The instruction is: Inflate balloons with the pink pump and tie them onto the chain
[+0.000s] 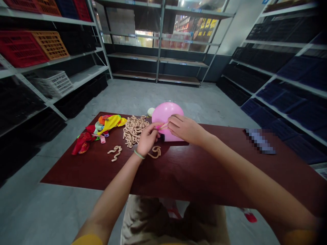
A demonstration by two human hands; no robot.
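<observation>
A blown-up pink balloon (168, 110) stands over the table in front of me, its neck toward me. My left hand (148, 139) pinches the balloon's neck from the left, fingers closed. From the right, my right hand (182, 127) has its fingers closed on a thin beige string that runs across to the neck. A heap of beige strings (133, 129) lies just left of my left hand. One loose string (155, 153) curls on the table below it, and another short piece (116, 152) lies farther left.
Uninflated balloons (109, 124) in several colours lie at the table's left end. A blurred flat object (260, 141) rests at the right of the dark red table (204, 170). A pale round thing (151, 112) shows behind the heap. Shelves with crates (52, 83) surround the room.
</observation>
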